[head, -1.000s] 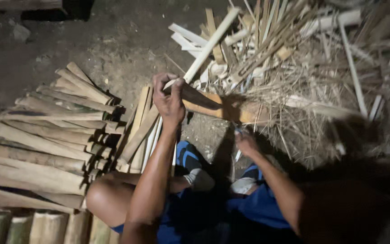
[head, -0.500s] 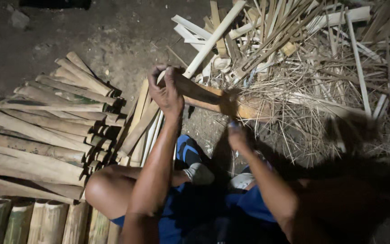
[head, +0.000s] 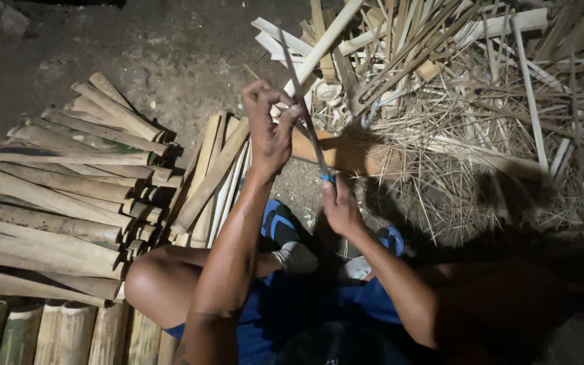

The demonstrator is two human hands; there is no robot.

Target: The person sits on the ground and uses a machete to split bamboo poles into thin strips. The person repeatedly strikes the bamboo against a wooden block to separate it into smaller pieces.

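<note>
Your left hand [head: 270, 128] is clenched round the top of a pale bamboo strip [head: 319, 51], while your right hand [head: 339, 206] grips the blue handle of a long knife [head: 305, 111]. A second ago that knife lay low across the wooden block [head: 346, 152]; now its blade stands upright against the strip, so splitting has begun. Split slats [head: 214, 176] lie beside your knee.

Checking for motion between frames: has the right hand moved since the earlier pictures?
Yes. The right hand has come up toward the wooden block on the ground, and its long blade now stands upright against the left hand.
</note>
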